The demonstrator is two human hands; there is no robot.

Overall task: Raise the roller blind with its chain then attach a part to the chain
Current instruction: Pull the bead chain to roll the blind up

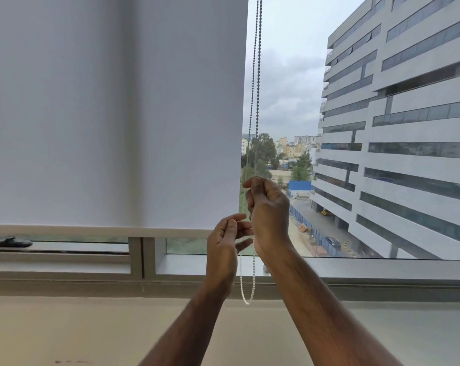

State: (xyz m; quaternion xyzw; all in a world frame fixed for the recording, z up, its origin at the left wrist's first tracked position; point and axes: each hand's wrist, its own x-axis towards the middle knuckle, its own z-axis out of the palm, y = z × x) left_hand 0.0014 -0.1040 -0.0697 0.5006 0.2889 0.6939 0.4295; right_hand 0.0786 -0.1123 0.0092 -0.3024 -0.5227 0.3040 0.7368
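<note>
A white roller blind (112, 109) covers the left part of the window, its bottom bar (91, 230) a little above the sill. A beaded chain (256, 75) hangs in two strands along the blind's right edge and ends in a loop (247, 294) below my hands. My right hand (270, 210) is closed around the chain, fingers pinched at the top. My left hand (225, 243) is just below and to the left of it, fingers loosely curled and apart beside the chain. A small grey part (266, 268) lies on the sill behind my right wrist.
A black window handle (10, 242) sits on the frame at lower left. The grey window sill (382, 270) runs across the view, with a pale ledge (91, 331) below it. Outside the glass stands a large office building (408, 128).
</note>
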